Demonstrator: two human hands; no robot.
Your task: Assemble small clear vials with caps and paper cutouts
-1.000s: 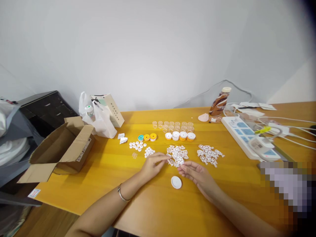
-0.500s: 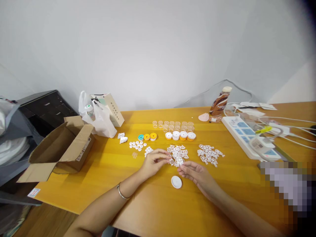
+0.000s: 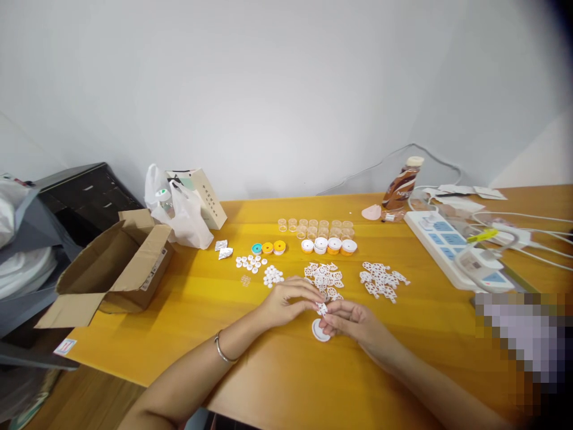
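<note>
Fingertips (image 3: 319, 303) of both hands pinch one small white lattice piece (image 3: 322, 308) above a round white lid (image 3: 319, 332), at six o'clock from the lattice pile (image 3: 323, 277). Left hand (image 3: 286, 301) and right hand (image 3: 353, 319) appear mid-fitting; pressing it home likely calls for careful alignment.

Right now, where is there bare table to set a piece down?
Bare wood lies between the cardboard box and the left hand, and near the front table edge. Crowded: the lace pieces, discs and cups behind the hands, and the power strip right.
</note>
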